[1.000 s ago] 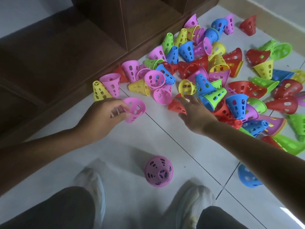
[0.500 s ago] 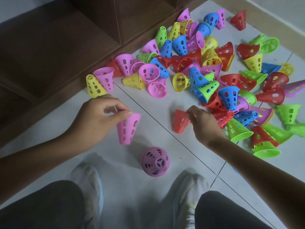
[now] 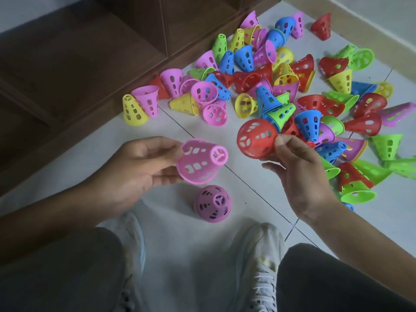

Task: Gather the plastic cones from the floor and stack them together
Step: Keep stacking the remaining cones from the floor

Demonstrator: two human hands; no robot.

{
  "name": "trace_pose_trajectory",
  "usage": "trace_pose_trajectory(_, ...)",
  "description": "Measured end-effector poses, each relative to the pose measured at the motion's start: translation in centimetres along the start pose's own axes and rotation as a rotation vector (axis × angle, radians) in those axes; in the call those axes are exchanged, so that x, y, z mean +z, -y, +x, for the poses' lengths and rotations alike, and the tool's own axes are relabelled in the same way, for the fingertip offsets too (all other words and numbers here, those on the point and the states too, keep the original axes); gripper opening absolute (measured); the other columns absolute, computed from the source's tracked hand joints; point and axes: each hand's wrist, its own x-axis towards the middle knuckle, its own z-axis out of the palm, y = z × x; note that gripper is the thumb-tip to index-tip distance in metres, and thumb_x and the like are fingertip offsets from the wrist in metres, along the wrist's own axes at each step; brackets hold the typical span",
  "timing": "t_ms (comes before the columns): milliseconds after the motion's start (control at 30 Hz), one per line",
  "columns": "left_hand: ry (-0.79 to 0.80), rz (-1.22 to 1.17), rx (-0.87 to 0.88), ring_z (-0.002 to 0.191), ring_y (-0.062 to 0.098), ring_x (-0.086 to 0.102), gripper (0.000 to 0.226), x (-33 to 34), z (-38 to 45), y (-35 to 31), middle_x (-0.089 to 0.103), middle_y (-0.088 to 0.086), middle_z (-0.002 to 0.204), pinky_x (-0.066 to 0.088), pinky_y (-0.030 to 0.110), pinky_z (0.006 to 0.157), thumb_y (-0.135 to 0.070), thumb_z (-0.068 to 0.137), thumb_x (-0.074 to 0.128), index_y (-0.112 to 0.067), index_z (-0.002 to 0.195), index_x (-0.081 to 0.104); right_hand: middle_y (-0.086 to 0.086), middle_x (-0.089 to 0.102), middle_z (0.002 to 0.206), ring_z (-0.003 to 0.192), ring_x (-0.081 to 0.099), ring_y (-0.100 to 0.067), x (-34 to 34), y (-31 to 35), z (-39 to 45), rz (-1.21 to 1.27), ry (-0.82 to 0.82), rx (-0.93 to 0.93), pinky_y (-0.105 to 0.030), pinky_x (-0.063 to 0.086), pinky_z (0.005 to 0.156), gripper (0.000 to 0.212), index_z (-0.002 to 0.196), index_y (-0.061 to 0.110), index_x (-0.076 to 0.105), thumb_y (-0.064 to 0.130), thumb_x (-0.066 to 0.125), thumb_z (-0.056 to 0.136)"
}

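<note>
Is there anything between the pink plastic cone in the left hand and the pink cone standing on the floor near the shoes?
Nothing visible. The left hand holds the pink perforated plastic cone just above the upright pink cone on the floor, with only bare white tile around it. The right hand holds a red plastic cone off to the side.

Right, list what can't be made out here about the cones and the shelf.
- Head view: a blue cone is mostly hidden behind the right hand's wrist.
- Red cone: the right hand covers the rim where it holds it.
- Cone pile: its lower layers are buried, so no count is possible.
- Wooden shelf: cut off by the top and left edges.
</note>
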Motion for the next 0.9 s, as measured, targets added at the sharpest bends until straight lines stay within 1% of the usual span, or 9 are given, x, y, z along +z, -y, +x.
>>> trace_pose_trajectory(67,0.030,-0.019,-0.053,0.084,0.022,0.074,0.023,0.3,-0.6,0.8,0.076,0.010,0.098,0.059,0.027,0.069,-0.026,0.072,0.074,-0.014,0.092,0.078,-0.004,0.065,0.083,0.075,0.061,-0.016,0.3,0.8,-0.9,0.127,0.039,0.051,-0.027,0.053,0.074,0.022,0.089,0.014,0.061,0.016,0.045,0.104)
trace_pose_trajectory(233,0.092,-0.062,-0.166,0.085,0.025,0.073,0.033,0.9,-1.6,2.3,0.075,0.013,0.099,0.062,0.030,0.074,-0.013,0.081,0.066,0.000,0.111,0.068,-0.010,0.063,0.093,0.074,0.056,-0.017,0.5,1.4,-2.7,0.308,0.146,0.106,-0.028,0.052,0.072,0.021,0.113,0.002,0.058,0.012,0.041,0.104)
trace_pose_trajectory(367,0.105,-0.029,-0.216,0.096,0.036,0.072,0.037,1.2,-1.8,3.4,0.072,0.025,0.111,0.062,0.038,0.084,-0.011,0.083,0.068,0.005,0.116,0.064,-0.017,0.059,0.101,0.076,0.055,-0.019,0.4,1.1,-4.0,0.325,0.227,0.140,-0.029,0.051,0.073,0.028,0.119,-0.002,0.057,0.015,0.044,0.101)
trace_pose_trajectory(467,0.113,0.019,-0.238,0.099,0.040,0.073,0.035,1.4,-1.7,4.3,0.073,0.026,0.108,0.062,0.036,0.081,-0.011,0.082,0.070,0.004,0.113,0.065,-0.019,0.061,0.099,0.077,0.056,-0.021,0.2,0.4,-4.6,0.301,0.269,0.163,-0.029,0.052,0.073,0.039,0.123,-0.012,0.054,0.017,0.047,0.098)
trace_pose_trajectory(567,0.080,0.132,-0.238,0.095,0.037,0.074,0.039,1.5,-1.4,5.0,0.075,0.023,0.102,0.063,0.038,0.083,-0.015,0.079,0.074,0.005,0.112,0.065,-0.018,0.062,0.089,0.072,0.058,-0.022,0.2,-0.6,-5.0,0.264,0.287,0.194,-0.028,0.054,0.068,0.038,0.114,-0.011,0.058,0.019,0.051,0.091)
trace_pose_trajectory(633,0.043,0.221,-0.208,0.087,0.034,0.076,0.031,1.5,-1.1,5.4,0.075,0.023,0.098,0.063,0.035,0.081,-0.013,0.082,0.076,0.005,0.106,0.068,-0.018,0.063,0.083,0.069,0.059,-0.022,0.2,-1.5,-5.1,0.212,0.281,0.223,-0.027,0.053,0.066,0.029,0.104,-0.005,0.063,0.018,0.054,0.089)
trace_pose_trajectory(700,0.012,0.272,-0.170,0.079,0.030,0.075,0.021,1.3,-0.7,5.6,0.074,0.025,0.092,0.063,0.031,0.075,-0.009,0.083,0.076,0.004,0.098,0.070,-0.016,0.064,0.079,0.067,0.061,-0.021,0.2,-2.3,-5.2,0.145,0.269,0.242,-0.027,0.053,0.066,0.017,0.094,0.000,0.065,0.012,0.053,0.095)
trace_pose_trajectory(833,-0.033,0.386,-0.131,0.076,0.030,0.070,0.016,0.2,0.5,6.0,0.070,0.029,0.090,0.061,0.041,0.081,-0.006,0.083,0.079,0.003,0.094,0.071,-0.011,0.066,0.074,0.065,0.063,-0.021,0.4,-3.1,-5.4,0.041,0.257,0.256,-0.029,0.053,0.067,0.019,0.086,0.004,0.066,0.008,0.053,0.099)
trace_pose_trajectory(900,-0.028,0.424,-0.122,0.076,0.033,0.070,0.014,-0.7,1.3,6.0,0.071,0.028,0.088,0.061,0.040,0.081,-0.005,0.084,0.078,0.003,0.093,0.071,-0.012,0.067,0.071,0.066,0.064,-0.023,0.4,-3.4,-5.4,-0.040,0.261,0.232,-0.029,0.054,0.067,0.021,0.082,0.006,0.067,0.007,0.055,0.099)
